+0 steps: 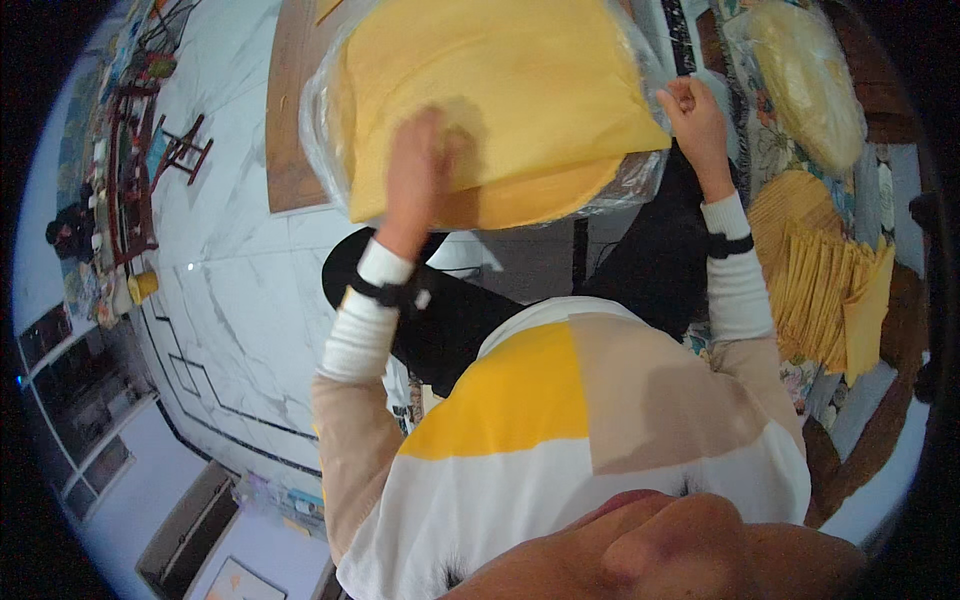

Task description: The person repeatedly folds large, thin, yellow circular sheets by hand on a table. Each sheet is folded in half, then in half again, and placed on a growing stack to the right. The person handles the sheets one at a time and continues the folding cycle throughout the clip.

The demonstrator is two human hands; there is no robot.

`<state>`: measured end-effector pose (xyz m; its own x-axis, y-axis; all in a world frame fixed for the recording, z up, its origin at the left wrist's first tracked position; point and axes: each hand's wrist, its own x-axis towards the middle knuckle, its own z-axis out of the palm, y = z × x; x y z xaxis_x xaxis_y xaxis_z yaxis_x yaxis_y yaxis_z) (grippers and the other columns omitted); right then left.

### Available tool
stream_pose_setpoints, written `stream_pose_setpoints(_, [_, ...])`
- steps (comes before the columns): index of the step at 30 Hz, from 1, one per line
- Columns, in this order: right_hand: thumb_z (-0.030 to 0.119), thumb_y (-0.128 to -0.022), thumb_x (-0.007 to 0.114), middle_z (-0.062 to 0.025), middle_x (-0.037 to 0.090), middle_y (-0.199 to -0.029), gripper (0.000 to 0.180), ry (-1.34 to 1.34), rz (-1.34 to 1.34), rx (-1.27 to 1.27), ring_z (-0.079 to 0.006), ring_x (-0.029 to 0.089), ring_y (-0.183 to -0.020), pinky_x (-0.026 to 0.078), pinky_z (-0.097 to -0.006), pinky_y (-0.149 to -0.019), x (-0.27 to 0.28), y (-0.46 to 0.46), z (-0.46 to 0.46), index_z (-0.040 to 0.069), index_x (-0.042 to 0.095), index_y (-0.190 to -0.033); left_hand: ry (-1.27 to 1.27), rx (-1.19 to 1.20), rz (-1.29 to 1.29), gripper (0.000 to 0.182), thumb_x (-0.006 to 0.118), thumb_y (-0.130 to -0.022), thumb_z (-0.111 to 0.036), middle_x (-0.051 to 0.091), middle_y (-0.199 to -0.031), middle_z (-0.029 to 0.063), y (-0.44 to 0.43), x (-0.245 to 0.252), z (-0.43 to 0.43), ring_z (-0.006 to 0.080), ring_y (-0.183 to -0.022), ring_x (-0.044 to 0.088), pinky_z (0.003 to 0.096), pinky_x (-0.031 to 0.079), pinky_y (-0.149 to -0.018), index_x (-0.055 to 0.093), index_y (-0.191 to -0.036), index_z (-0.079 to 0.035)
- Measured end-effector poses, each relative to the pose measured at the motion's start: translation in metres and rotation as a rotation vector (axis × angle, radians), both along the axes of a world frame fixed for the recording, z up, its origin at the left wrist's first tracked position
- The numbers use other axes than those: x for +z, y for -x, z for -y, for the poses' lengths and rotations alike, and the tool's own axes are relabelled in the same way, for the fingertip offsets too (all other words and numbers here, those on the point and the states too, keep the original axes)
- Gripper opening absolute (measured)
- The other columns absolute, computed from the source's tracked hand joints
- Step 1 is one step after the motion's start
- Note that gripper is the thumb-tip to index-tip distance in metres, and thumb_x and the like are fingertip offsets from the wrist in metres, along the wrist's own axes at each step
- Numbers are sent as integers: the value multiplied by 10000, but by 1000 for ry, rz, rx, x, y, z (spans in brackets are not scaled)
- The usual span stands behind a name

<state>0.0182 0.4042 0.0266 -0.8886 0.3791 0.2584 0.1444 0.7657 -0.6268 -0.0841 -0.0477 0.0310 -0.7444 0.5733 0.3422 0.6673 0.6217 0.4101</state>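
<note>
A large yellow sheet (510,90), thin and soft-looking, is spread over my lap. Beneath its near edge shows another rounded yellow layer (525,206), and clear plastic wrap (637,180) shows around both. My left hand (416,176), blurred by motion, is over the left near part of the sheet; whether its fingers grip anything is unclear. Just off the sheet's right corner is my right hand (697,116), fingers curled and thumb apart, with nothing visible in it.
To my right, a fanned pile of folded yellow pieces (825,285) lies on a patterned cover, with a plastic-wrapped yellow bundle (810,82) beyond. A brown board (300,150) lies left of the sheet. Further left on the marble floor stand a folding stool (180,150) and a yellow container (142,285).
</note>
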Motion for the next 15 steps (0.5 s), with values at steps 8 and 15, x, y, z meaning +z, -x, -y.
stream_pose_setpoints(8, [336, -1033, 812, -12, 744, -1035, 336, 679, 408, -44, -140, 684, -945, 554, -332, -819, -21, -60, -7, 29, 757, -1158, 151, -83, 184, 864, 739, -1027, -401, 298, -1816, 159, -110, -30, -67, 386, -1678, 272, 598, 243, -1334, 339, -1742, -125])
stream_pose_setpoints(15, [229, -1067, 762, -106, 748, -1036, 261, 1292, 217, -200, -192, 743, -931, 627, -333, -860, -15, -65, 6, -10, 685, -1138, 224, -90, 104, 788, 727, -1026, -451, 254, -1832, 163, -114, -25, -71, 443, -1682, 224, 662, 227, -1307, 412, -1724, -266])
